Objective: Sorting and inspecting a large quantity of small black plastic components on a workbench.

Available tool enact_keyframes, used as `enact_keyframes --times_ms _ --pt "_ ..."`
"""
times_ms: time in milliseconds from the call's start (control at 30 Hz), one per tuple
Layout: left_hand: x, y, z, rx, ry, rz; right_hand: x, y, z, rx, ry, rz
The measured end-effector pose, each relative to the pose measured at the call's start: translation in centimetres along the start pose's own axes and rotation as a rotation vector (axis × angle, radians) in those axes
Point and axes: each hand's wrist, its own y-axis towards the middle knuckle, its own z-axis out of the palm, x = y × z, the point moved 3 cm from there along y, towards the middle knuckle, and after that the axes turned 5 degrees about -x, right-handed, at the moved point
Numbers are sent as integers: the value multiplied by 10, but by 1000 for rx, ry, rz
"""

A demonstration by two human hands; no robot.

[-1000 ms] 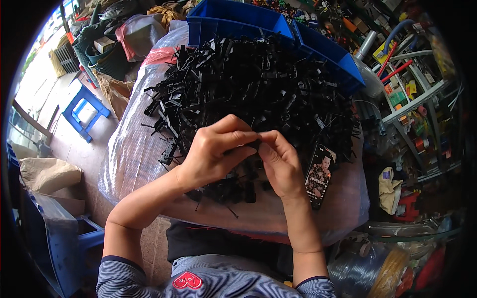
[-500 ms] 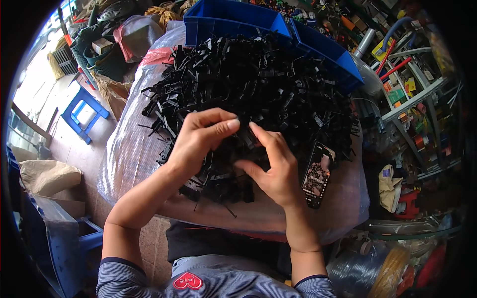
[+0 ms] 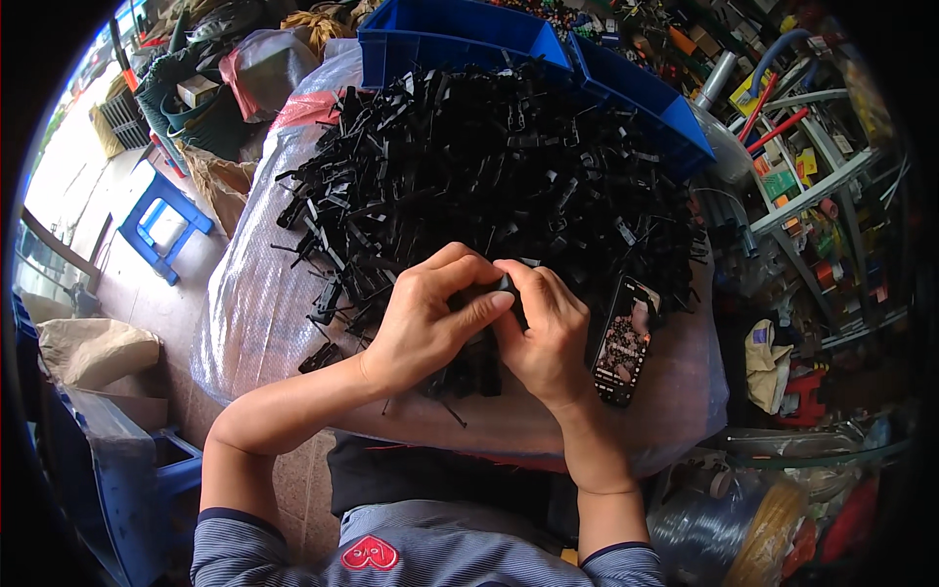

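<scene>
Close together over the near part of a heap of small black plastic parts (image 3: 460,176), my two hands meet at their fingertips. Thumb and fingers of my left hand (image 3: 430,311) are closed on a small black plastic part (image 3: 505,286), most of which they hide. My right hand (image 3: 544,328) pinches the same part from the other side. Its exact kind cannot be made out. Some thin strips and clip-like pieces stick out of the heap. A phone (image 3: 627,342) with a lit screen lies just right of my right hand.
Blue plastic bins (image 3: 469,49) stand behind the heap. The table is covered with a pale woven plastic sheet (image 3: 249,313). A blue stool (image 3: 164,223) is on the floor at left. Metal racks (image 3: 822,201) with mixed goods fill the right side, near a wire spool (image 3: 709,519).
My hands were apart above the heap, fingers spread on the right one. Both have come together a little nearer to me and closed around the small black part.
</scene>
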Motion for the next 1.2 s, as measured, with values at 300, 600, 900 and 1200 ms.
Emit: enact_keyframes --times_ms 300,600,900,1200 --pt "-4 0 -10 -61 20 164 5 6 -1 48 36 33" --pt "17 30 -41 -296 -986 -405 -21 -23 2 615 -89 104" --pt "22 32 -41 -7 -1068 -373 -26 -20 0 670 -60 171" --pt "15 33 -41 -45 -929 -223 -31 0 -16 383 294 463"
